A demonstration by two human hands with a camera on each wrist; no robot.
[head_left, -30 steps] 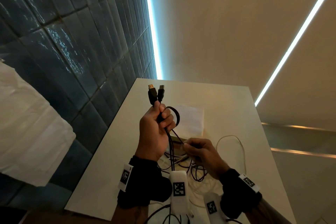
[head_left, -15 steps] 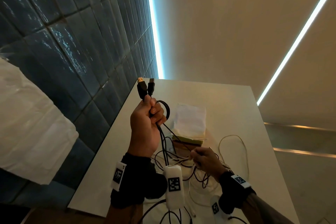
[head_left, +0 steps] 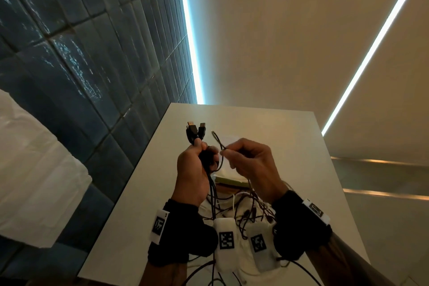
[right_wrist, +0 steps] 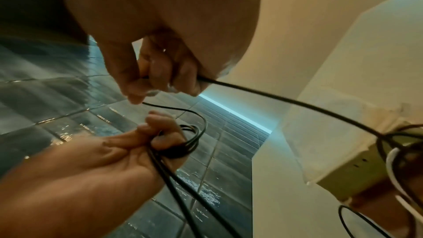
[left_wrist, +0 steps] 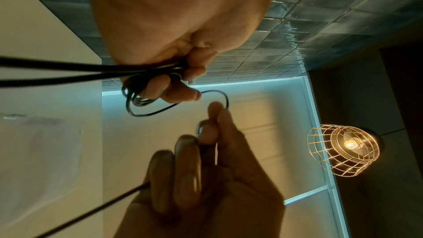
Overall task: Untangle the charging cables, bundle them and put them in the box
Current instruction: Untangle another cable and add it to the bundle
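My left hand is raised above the table and grips a black charging cable wound in small loops. Its two plugs stick up above the fist. Just to its right, my right hand pinches a thin strand of the same black cable between thumb and forefinger, and a loop arcs between the hands. Below lies a tangle of black and white cables. The cardboard box stands behind the hands, partly hidden, with cables trailing over its rim.
The white table runs along a dark tiled wall on the left. A white cloth or paper lies by the box. A caged lamp hangs overhead. White tagged devices sit at my wrists.
My right hand has risen from the tangle on the table to beside my left hand, bringing a cable strand up with it. The left hand has stayed raised, holding the plugs.
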